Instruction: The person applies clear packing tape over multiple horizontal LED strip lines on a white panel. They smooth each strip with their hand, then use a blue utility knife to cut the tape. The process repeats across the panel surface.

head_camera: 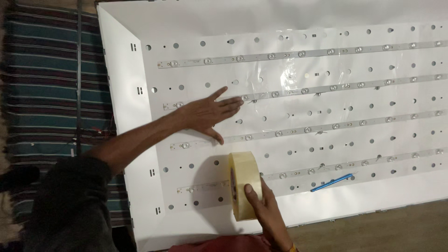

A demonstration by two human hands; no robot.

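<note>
A large white backlight panel (121, 88) lies flat, crossed by several LED strips (298, 54) with small round lenses. My left hand (207, 114) rests flat on the panel with its fingers spread, fingertips on the second strip near a lens. My right hand (263, 210) grips a roll of pale yellow adhesive tape (240, 179), held upright on its edge at the panel's lower part. A glossy band of clear tape (289, 74) shows over the middle of the upper strips.
A blue pen (332, 182) lies on the panel by the lowest strip. A striped teal and dark cloth (46, 93) covers the surface left of the panel. Thin wires (93, 131) lie at the panel's left edge. Wooden floor (396, 226) shows at lower right.
</note>
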